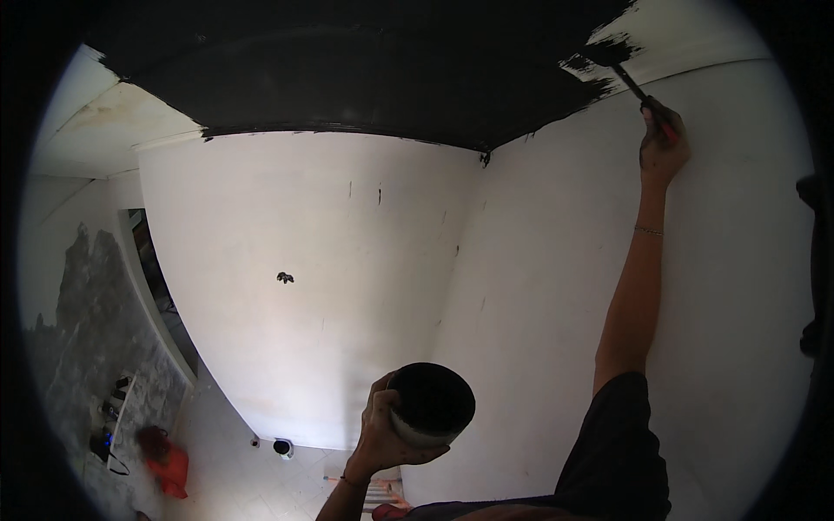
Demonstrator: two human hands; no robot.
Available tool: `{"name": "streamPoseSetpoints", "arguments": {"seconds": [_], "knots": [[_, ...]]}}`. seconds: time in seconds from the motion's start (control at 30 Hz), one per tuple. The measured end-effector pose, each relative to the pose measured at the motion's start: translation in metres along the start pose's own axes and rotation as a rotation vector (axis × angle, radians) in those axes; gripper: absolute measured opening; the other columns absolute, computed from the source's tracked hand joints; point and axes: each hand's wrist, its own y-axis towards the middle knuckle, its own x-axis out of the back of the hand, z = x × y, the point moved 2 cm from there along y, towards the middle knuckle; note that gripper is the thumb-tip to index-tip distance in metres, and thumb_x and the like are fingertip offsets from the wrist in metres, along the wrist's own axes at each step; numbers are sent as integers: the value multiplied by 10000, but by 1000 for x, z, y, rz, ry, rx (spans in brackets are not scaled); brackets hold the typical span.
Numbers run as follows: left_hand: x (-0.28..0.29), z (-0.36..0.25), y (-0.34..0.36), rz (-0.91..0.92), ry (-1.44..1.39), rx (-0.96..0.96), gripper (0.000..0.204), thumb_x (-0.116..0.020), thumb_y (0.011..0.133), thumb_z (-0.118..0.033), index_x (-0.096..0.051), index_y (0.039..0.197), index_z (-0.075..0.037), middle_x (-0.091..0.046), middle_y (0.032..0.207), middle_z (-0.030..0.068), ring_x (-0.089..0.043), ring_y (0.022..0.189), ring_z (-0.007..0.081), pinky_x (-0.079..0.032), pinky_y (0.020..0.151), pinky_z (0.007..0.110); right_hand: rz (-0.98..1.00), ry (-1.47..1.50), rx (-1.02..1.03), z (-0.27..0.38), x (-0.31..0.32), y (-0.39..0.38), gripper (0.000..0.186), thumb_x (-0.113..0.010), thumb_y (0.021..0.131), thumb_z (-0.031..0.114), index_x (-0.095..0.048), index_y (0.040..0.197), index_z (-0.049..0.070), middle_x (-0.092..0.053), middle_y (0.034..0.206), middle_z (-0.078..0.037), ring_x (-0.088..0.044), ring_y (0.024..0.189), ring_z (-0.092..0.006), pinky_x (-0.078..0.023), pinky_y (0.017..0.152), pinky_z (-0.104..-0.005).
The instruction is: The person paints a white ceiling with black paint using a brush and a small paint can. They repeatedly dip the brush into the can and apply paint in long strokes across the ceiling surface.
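Note:
My right hand (665, 143) is raised at the upper right, closed around the handle of a paintbrush (627, 80). The brush's dark bristles touch the ceiling at the ragged border between black paint (365, 69) and the pale uncoated part (686, 35). Lower down, in front of my body, my left hand (380, 425) grips a round paint container (430, 404) by its side. Its inside looks black, and the outer wall is whitish. How much paint it holds is too dark to tell.
White walls (304, 217) meet in a corner below the ceiling. A ladder (387, 495) shows beneath me. On the floor stands a small bucket (283, 448). A person in red (169, 464) is at the lower left, near a shelf (122, 421) and a doorway (156, 269).

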Motion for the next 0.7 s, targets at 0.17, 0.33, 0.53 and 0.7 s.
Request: {"name": "streamPoseSetpoints", "arguments": {"seconds": [0.17, 0.33, 0.53, 0.7], "knots": [[3, 2, -2, -9, -10, 27, 1130, -1056, 494, -393, -342, 1331, -137, -495, 1402, 236, -527, 1333, 391, -479, 1094, 496, 340, -131, 38, 1, -48, -11, 184, -816, 872, 91, -766, 1045, 54, -765, 973, -139, -743, 869, -299, -566, 791, -370], [11, -1, -7, -56, 23, 25, 1105, -1055, 499, -403, -348, 1304, -132, -482, 1415, 249, -532, 1329, 411, -496, 1071, 506, -94, -85, 83, -8, -22, -10, 167, -797, 898, 96, -775, 1056, 51, -759, 977, -96, -725, 889, -251, -552, 806, -352], [11, 0, -12, -45, 54, -4, 1112, -1058, 494, -404, -356, 1307, -118, -478, 1425, 254, -536, 1325, 410, -497, 1069, 508, 366, -64, 123, 2, -43, -17, 187, -816, 879, 80, -776, 1060, 56, -776, 987, -98, -751, 879, -225, -571, 806, -322], [11, 0, -16, -58, 6, 46, 1066, -1045, 518, -426, -358, 1266, -103, -466, 1428, 278, -567, 1288, 465, -545, 1005, 540, -64, -77, 83, 6, -32, -10, 194, -823, 881, 108, -775, 1062, 59, -764, 976, -95, -733, 874, -241, -560, 815, -343]]}}
